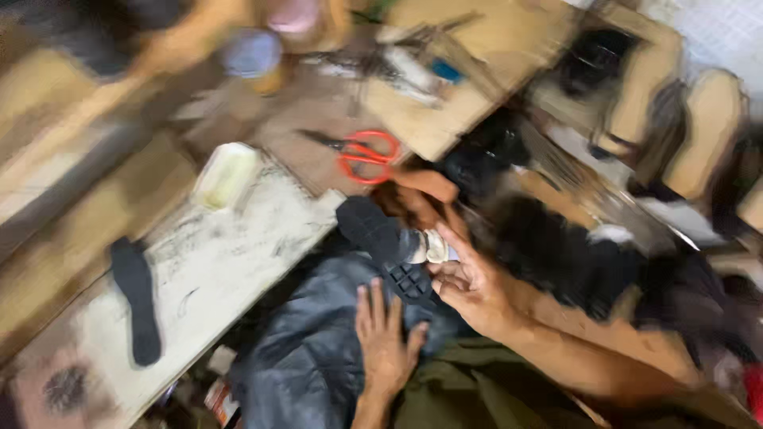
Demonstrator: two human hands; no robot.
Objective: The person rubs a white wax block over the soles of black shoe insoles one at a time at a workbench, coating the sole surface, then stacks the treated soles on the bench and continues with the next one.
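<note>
The picture is blurred by motion. A black treaded shoe sole (380,237) lies across my lap on a dark blue-grey cloth (306,349). My right hand (470,284) reaches in from the right, its fingers curled round the sole's near end, with a small whitish piece (434,246) beside them. My left hand (385,334) rests flat on the cloth just below the sole, fingers apart and holding nothing.
Red-handled scissors (367,156) lie on the brown bench above the sole. On a scuffed white board (230,254) to the left are a black insole (135,300) and a pale tub (227,175). Cardboard sheets (469,63) and dark shoe parts (556,254) crowd the right. Another person's arm (183,48) shows top left.
</note>
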